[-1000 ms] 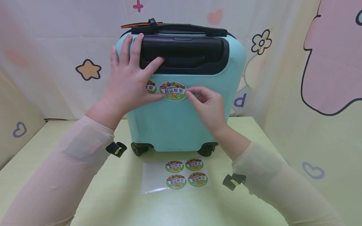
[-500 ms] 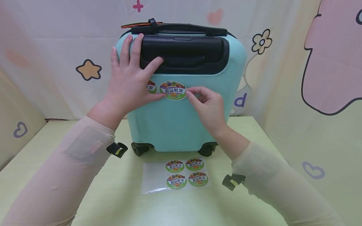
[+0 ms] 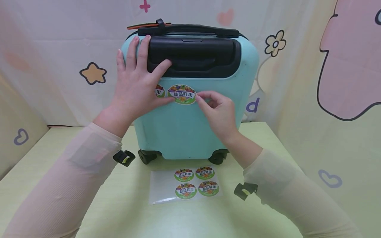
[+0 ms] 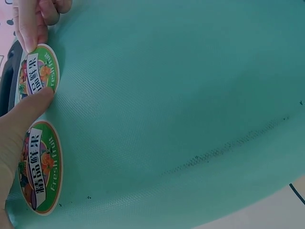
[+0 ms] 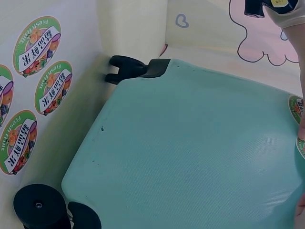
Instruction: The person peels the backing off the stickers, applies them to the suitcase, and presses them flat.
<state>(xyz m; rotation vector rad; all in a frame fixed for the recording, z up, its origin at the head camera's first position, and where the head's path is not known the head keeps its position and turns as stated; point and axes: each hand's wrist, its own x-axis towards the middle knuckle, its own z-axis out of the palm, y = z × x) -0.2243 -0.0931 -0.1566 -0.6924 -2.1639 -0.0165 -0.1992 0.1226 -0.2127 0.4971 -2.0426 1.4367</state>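
Note:
A mint-green suitcase point(image 3: 184, 132) stands upright on the table, its black handle panel point(image 3: 193, 56) facing me. Spread over the suitcase's upper left is my left hand point(image 3: 135, 82), with its thumb on the left edge of an oval fruit sticker point(image 3: 182, 88). My right hand point(image 3: 220, 114) pinches that sticker's right edge between thumb and index finger. A second oval sticker point(image 3: 160, 91) lies on the shell just left of it, partly behind my left hand; the left wrist view shows this second sticker point(image 4: 42, 167) whole and flat. How much of the pinched sticker adheres cannot be told.
A sheet point(image 3: 162, 186) bearing several more oval stickers lies on the table point(image 3: 104, 205) before the suitcase. Black wheels point(image 3: 218, 157) support the suitcase at its lower corners. A patterned cloth point(image 3: 74, 29) hangs behind and at both sides.
Both hands keep their places on the sticker and suitcase. The whole view shifts only very slightly; nothing is taken hold of or let go.

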